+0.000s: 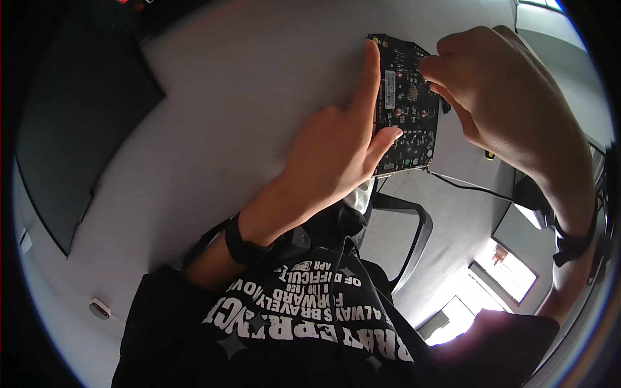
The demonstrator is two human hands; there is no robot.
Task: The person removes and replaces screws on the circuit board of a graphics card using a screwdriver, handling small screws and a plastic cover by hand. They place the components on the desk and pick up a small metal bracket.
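Note:
A black circuit board, dotted with small parts and bearing a white label, is tilted over the pale tabletop at the upper middle. My left hand grips its left side, the thumb pressed on its face and the index finger stretched along the edge. At the board's upper right edge is my right hand, its fingers curled and pinched together. Whatever sits between those fingertips is hidden. A small dark piece shows beside the board, just under the right fingers.
Pale tabletop spreads to the left, with a large dark panel at far left. A black cable runs rightward below the board. A chair frame stands below it. Near my right wrist is a small yellow and black thing.

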